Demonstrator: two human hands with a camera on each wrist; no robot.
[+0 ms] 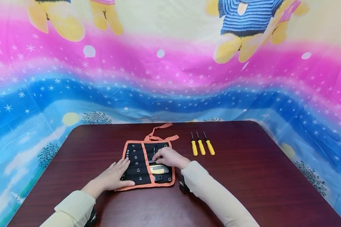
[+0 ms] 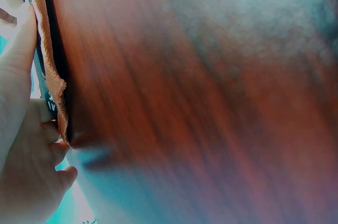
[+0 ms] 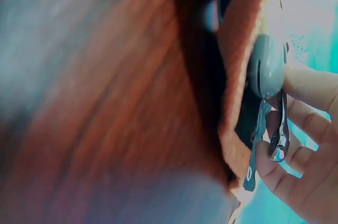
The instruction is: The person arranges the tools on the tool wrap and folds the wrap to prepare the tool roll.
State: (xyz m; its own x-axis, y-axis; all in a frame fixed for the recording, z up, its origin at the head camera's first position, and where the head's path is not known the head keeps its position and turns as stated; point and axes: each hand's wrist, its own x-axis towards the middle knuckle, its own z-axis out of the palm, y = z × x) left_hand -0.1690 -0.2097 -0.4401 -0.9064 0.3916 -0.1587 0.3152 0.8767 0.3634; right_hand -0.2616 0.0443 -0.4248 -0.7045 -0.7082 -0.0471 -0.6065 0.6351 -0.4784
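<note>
Now the right hand [image 1: 170, 156] pinches a shiny tool [image 3: 282, 131] on the pouch's [image 1: 139, 147] right, maybe pocketing it; left hand [image 1: 111, 175] lies flat leftward. Next likely needs gentle pushing.

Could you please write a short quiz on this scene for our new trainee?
1. How many yellow-handled screwdrivers lie on the table?
2. True or false: the left hand rests on the black, orange-edged tool pouch.
3. What is the right hand doing?
A) Holding a screwdriver
B) Pinching a shiny metal tool at the pouch
C) Lying flat on the bare table

Key: 1. Three, side by side, on the right of the pouch in the head view. 2. True. 3. B.
</note>
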